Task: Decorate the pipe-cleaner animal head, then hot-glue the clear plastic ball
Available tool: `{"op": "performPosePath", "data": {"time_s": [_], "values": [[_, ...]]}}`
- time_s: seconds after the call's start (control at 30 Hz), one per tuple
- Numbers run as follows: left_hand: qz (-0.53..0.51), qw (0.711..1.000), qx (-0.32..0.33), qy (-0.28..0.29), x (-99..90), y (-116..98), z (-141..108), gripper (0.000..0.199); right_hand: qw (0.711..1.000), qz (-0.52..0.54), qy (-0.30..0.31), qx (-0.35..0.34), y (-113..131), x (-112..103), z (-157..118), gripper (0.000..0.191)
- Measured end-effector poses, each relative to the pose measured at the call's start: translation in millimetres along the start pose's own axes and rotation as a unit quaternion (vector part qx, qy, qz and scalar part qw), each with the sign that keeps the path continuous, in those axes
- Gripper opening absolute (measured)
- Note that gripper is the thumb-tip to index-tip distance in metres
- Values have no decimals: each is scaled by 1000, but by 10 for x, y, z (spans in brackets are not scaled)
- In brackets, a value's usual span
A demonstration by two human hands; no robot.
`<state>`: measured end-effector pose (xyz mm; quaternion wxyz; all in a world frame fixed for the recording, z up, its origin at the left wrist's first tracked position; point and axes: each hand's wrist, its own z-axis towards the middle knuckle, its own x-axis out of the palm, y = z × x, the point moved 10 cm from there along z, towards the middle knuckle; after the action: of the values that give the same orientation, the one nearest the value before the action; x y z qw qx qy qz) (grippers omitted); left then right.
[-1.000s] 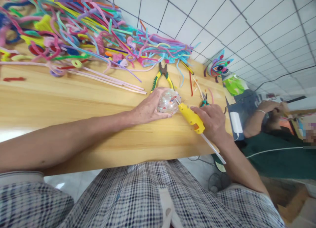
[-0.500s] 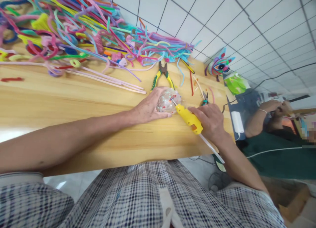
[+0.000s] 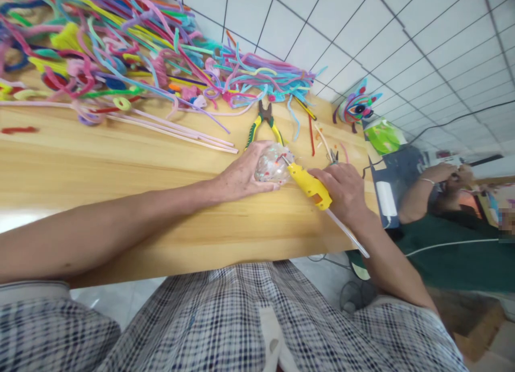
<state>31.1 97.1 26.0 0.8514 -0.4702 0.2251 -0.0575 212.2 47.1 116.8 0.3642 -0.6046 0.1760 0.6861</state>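
My left hand is closed around the side of a clear, rounded, wrinkled plastic ball with red and coloured specks in it. In my right hand is a yellow hot glue gun, its metal nozzle against or just over the ball's right side; I cannot tell whether it touches. A translucent glue stick juts from the gun's back end. Just beyond the ball, pliers with green and yellow handles lie with their jaws pointing away. Small pliers are partly hidden behind my right hand.
Many coloured pipe cleaners cover the table's back left. A colourful fuzzy animal figure and a green packet stand at the back right, near a white box-shaped device. Another person's hands are at the far right.
The glue gun and my right hand have shifted slightly to the right, the nozzle moving a little across the ball. My left hand keeps its hold and stays in place.
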Motion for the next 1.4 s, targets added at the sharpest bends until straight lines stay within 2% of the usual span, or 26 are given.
{"op": "performPosePath", "data": {"time_s": [0.1, 0.27, 0.37, 0.5, 0.7, 0.83, 1.1, 1.4], "values": [[-2, 1000, 7, -2, -4, -15, -5, 91, 1000, 5, -28, 4, -34, -17, 19, 30], [-4, 1000, 16, 3, 6, -30, -10, 90, 994, 23, -92, -46, 23, -90, 50, 26], [-1, 1000, 9, 3, 7, -21, -5, 90, 992, 40, -115, -43, 17, -122, 47, 24], [0, 1000, 13, 6, 13, -31, -3, 90, 996, 47, -79, -7, -12, -78, 55, 27], [-1, 1000, 9, 4, 5, -30, -3, 92, 996, 3, -75, -44, 162, -170, 58, 28], [4, 1000, 16, 0, 1, -47, -5, 91, 997, -28, -51, -56, 263, -185, 47, 27], [3, 999, 49, -4, -1, -93, -7, 87, 996, -71, -23, -44, 378, -179, 29, 34], [-7, 1000, 24, -3, 4, -30, -1, 90, 996, -67, -48, -18, 133, -161, 26, 29]]}}
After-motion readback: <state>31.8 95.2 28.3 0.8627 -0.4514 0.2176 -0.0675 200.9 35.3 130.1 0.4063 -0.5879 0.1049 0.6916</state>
